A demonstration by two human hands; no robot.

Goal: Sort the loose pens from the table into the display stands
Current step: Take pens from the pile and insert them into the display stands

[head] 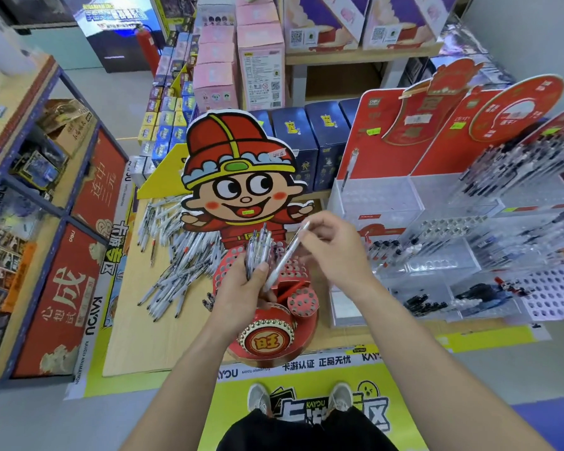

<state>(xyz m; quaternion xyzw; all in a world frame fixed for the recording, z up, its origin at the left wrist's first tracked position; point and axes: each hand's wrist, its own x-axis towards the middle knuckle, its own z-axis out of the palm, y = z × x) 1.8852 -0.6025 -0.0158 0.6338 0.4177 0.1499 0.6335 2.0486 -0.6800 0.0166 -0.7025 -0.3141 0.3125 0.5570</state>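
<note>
Two hands working over one red cardboard display stand [267, 340], which is standing on the pale wooden surface [134, 336] under a cartoon cut-out figure in a red hat [238, 177]. The left hand [238, 292] is curling round a small bundle of clear-barrelled pens [258, 252], holding them upright above the stand's perforated red tier [227, 271]; the bundle is looking like four or five, exact count not readable. The right hand [334, 245] is pinching one single white pen [285, 260] between thumb and fingertips, the pen slanting down towards the left hand, its lower end lying just beside the left fingers. A second, smaller round perforated tier [303, 302] is sitting lower on the same stand, holes showing unfilled. Left of the stand, a heap of loose white pens [176, 265] is lying scattered on the surface, several dozen, too tangled to count. To the right, three clear acrylic display stands [381, 196] with red backboards are standing side by side, the further ones holding rows of dark pens. Two grey shoes [258, 398] are showing on the yellow floor mat below.
</note>
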